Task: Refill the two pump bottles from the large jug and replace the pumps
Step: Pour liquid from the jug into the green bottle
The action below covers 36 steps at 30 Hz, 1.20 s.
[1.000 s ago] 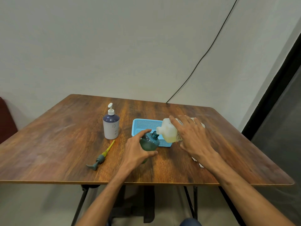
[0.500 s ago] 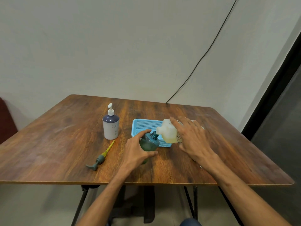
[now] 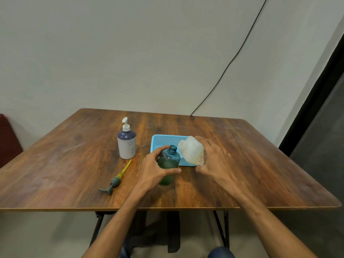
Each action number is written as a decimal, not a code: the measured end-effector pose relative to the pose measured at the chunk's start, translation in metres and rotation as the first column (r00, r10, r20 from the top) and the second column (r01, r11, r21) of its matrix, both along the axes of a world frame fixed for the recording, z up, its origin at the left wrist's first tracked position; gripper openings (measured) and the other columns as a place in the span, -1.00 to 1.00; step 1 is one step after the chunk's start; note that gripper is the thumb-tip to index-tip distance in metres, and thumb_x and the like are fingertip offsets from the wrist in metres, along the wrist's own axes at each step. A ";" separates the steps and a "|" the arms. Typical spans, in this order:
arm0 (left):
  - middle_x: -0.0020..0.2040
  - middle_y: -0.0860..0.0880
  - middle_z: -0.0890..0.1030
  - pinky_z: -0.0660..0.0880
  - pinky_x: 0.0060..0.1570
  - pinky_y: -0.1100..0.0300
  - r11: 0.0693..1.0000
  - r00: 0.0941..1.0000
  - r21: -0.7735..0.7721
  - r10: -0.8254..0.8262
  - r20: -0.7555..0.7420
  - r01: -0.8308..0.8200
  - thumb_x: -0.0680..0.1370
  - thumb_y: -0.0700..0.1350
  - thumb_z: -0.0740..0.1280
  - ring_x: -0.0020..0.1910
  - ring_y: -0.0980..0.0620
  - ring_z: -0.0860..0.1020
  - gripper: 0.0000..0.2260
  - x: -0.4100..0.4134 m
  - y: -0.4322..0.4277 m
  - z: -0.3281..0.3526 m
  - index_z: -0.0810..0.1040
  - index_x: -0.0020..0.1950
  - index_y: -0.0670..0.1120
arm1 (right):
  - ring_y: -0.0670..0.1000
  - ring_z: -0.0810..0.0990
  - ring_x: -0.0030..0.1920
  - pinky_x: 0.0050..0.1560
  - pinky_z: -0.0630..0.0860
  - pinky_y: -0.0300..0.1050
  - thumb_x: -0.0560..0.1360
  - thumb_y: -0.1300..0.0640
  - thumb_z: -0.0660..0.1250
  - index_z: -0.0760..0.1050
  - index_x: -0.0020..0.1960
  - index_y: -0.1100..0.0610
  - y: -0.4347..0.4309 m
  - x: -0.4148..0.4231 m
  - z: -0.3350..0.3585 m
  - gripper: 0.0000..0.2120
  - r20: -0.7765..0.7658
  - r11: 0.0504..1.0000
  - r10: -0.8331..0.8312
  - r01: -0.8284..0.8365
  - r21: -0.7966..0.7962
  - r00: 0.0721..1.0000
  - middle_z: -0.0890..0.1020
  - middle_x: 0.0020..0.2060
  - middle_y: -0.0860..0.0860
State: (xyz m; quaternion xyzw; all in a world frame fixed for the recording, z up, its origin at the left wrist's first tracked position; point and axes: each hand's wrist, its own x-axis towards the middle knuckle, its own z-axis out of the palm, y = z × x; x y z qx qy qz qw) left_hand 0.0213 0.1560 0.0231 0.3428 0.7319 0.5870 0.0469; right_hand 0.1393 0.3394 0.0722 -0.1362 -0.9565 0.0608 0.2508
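Note:
A teal pump bottle (image 3: 169, 161) stands open-necked on the table, and my left hand (image 3: 155, 170) grips its body. My right hand (image 3: 216, 161) holds the large translucent jug (image 3: 191, 152), tilted with its top toward the teal bottle's neck but a little apart from it. The teal bottle's pump (image 3: 115, 180), with a yellow tube, lies on the table to the left. A white and purple pump bottle (image 3: 127, 145) stands further back with its pump on.
A light blue mesh tray (image 3: 165, 141) lies behind the teal bottle. The wooden table (image 3: 74, 164) has its front edge close to me and a wall behind it. A black cable (image 3: 229, 62) runs down the wall. A dark red seat (image 3: 8, 136) is at the left.
The jug's top has swung up and back from the teal bottle's neck as my right hand turned. My left hand stays on the teal bottle.

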 end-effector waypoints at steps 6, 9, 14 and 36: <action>0.16 0.17 0.57 0.52 0.18 0.30 0.999 0.997 0.045 0.011 0.079 -0.015 0.22 -0.08 0.67 0.15 0.24 0.54 -0.28 -0.004 -0.002 -0.005 0.49 0.33 0.00 | -0.07 0.60 0.01 -0.21 0.48 -0.25 0.10 -0.04 0.58 0.40 0.39 -0.08 0.003 -0.004 -0.020 -0.13 -0.171 0.937 0.034 -0.091 -0.338 0.985 0.61 0.10 -0.11; 0.23 0.08 0.59 0.50 0.23 0.23 0.998 0.997 0.041 0.038 0.066 -0.041 0.21 -0.03 0.68 0.21 0.16 0.54 -0.25 -0.005 -0.002 -0.011 0.49 0.34 0.00 | -0.11 0.62 -0.02 -0.23 0.60 -0.22 0.11 -0.06 0.63 0.41 0.31 -0.08 0.001 -0.005 -0.034 -0.20 -0.240 0.871 -0.022 -0.099 -0.481 0.970 0.60 0.04 -0.15; 0.26 0.09 0.55 0.46 0.19 0.32 0.998 0.997 0.038 0.056 0.062 -0.058 0.20 -0.01 0.67 0.22 0.18 0.51 -0.25 -0.006 -0.001 -0.015 0.47 0.34 0.03 | -0.14 0.61 0.02 -0.14 0.65 -0.13 0.14 -0.05 0.67 0.42 0.24 -0.12 -0.004 -0.007 -0.054 -0.26 -0.285 0.816 -0.110 -0.077 -0.573 0.952 0.61 0.05 -0.15; 0.27 0.22 0.49 0.46 0.33 0.07 1.000 0.995 0.003 0.012 0.094 -0.012 0.17 0.17 0.63 0.28 0.21 0.47 -0.24 -0.004 -0.008 -0.036 0.38 0.31 0.23 | -0.19 0.46 0.34 0.29 0.55 0.05 0.18 -0.08 0.70 0.24 0.51 -0.07 -0.015 0.007 -0.088 0.03 -0.359 0.607 -0.148 -0.202 -0.769 0.922 0.48 0.35 -0.18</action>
